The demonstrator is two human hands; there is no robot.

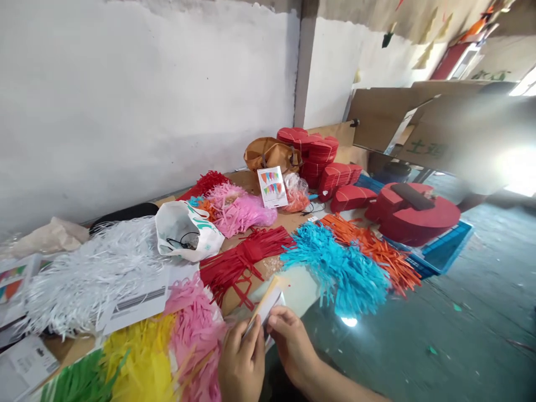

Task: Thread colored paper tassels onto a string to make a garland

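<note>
Both hands, left hand [240, 363] and right hand [293, 343], are pinching a thin card [264, 305] near the red tassels [243, 259]; its print is too blurred for reading.

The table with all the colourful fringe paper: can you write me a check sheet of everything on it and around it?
Surface: table, brown board, mostly covered.
Job's things: flat packet with a yellowish edge, pinched by both hands.
Clutter: fringe bundles in white, pink, yellow, red, blue, orange; white bag; red stacks; printed card.
Hands: left hand and right hand both grip the packet.
Cables: thin black cord near the red stacks.
Surroundings: white wall, cardboard boxes, blue crate.
</note>
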